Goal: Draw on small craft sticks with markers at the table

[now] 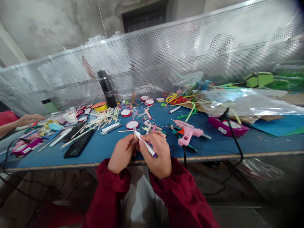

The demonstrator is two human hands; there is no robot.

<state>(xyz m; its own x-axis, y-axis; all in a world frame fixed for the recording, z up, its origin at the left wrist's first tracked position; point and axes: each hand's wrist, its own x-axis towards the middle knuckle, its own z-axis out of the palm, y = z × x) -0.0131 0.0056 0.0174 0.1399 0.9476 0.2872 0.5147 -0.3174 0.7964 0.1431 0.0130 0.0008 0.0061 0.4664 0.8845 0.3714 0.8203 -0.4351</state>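
Observation:
My right hand (158, 152) is closed round a white marker (149, 148) with a purple end, which slants toward the fingertips of my left hand. My left hand (122, 152) pinches a small, narrow stick (135, 134), mostly hidden by the fingers. Both hands meet just above the table's front edge, their fingertips almost touching. Right behind them lies a round white disc with a red rim (132, 125). To the right of my hands, a pink hot glue gun (187, 132) rests on pliers (174, 129) with dark green handles.
A black phone (79, 144), loose wooden sticks (109, 115) and a black bottle (107, 88) are on the left. Purple power boxes (228, 126) with black cables stand at both sides. Plastic bags (242, 101) cover the right back. Another person's hand (29, 119) reaches in at far left.

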